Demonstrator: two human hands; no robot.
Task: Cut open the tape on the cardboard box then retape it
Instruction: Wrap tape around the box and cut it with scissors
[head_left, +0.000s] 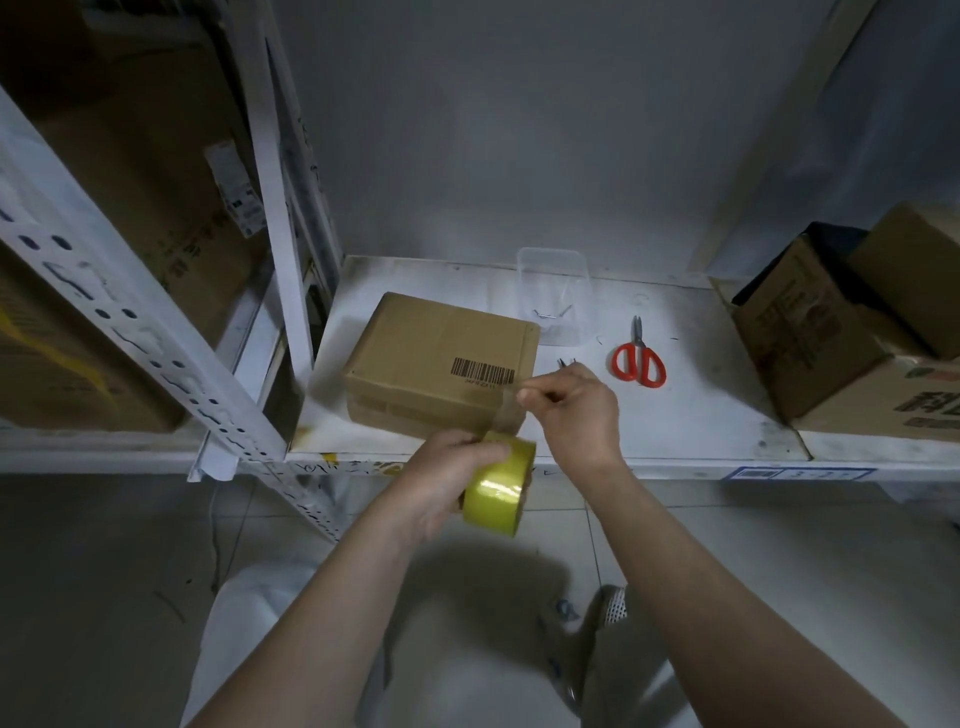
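White shelf: box w/ scissors set aside, so cutting prob done. L hand grips tape roll, R hand pinches free end; retaping left.

We see both forearms bare, no sleeves in view, no watch, rings or gloves. Left hand and right hand bare too, nails short and plain. Below the arms we see light, whitish-grey trousers, loose fabric, wrinkled at the knee on the left. Near right we see one shoe, grey-white perforated mesh upper with a darker edge. Other foot hidden under the arms.
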